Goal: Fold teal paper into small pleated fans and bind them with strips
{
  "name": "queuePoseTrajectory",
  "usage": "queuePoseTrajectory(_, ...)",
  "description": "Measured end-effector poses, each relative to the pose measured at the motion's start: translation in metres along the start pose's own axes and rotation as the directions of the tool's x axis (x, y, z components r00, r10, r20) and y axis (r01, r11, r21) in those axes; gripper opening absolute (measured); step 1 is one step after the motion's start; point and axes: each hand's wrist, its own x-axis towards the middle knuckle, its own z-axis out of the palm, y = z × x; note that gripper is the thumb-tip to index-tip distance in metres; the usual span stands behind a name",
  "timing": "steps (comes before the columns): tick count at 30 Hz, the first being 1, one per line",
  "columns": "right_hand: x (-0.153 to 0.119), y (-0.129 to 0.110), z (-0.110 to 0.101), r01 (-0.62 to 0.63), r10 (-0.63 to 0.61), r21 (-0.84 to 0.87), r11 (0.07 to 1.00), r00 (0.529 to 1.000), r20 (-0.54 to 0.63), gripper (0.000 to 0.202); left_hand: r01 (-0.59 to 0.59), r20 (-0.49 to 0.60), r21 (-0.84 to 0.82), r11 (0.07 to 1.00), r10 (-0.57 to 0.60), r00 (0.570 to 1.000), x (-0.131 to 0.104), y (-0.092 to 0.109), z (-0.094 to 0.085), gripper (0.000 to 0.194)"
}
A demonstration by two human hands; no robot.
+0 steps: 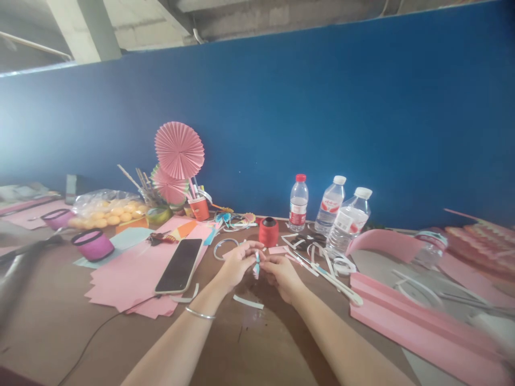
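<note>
The left hand (240, 262) and the right hand (280, 272) pinch a small folded paper piece (256, 265) between them (pink and blue, it seems). It stands long way up over the counter (277, 335), near the red jar (268, 232). Neither hand looks clearly nearer.

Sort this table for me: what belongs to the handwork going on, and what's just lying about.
Likely in the work:
- small pink-and-blue piece, between the left hand and right hand
- white strip nearby
- pink paper sheets

Seemingly just lying about:
- phone
- red-capped bottle
- bag of yellow balls
</note>
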Motion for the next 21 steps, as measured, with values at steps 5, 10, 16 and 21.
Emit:
queuePoseTrajectory(5, 0.0019, 0.0024, -0.0007, -0.033, 0.034, 0.022, 0.999, 0.999, -0.042, 0.017, -0.024, -0.008, 0.104, 0.994, 0.025, 1.0, 0.0, -0.0001, 0.0007, 0.027)
queuePoseTrajectory(10, 0.0042, 0.0035, -0.0021, -0.038, 0.042, 0.042, 0.998, 0.993, -0.107, 0.014, -0.05, -0.078, 0.309, 0.95, 0.078, 0.994, -0.0008, 0.0011, 0.0036, 0.034)
queuePoseTrajectory(16, 0.0067, 0.0046, -0.0031, -0.007, 0.017, 0.065, 0.998, 0.988, -0.156, 0.016, -0.026, -0.147, 0.447, 0.894, 0.102, 0.984, 0.002, -0.0029, 0.0035, 0.008)
queuePoseTrajectory(21, 0.0075, 0.0055, -0.0032, 0.017, -0.006, 0.063, 0.998, 0.985, -0.17, 0.017, 0.042, -0.213, 0.479, 0.877, 0.07, 0.975, 0.0029, -0.0038, 0.0019, 0.012)
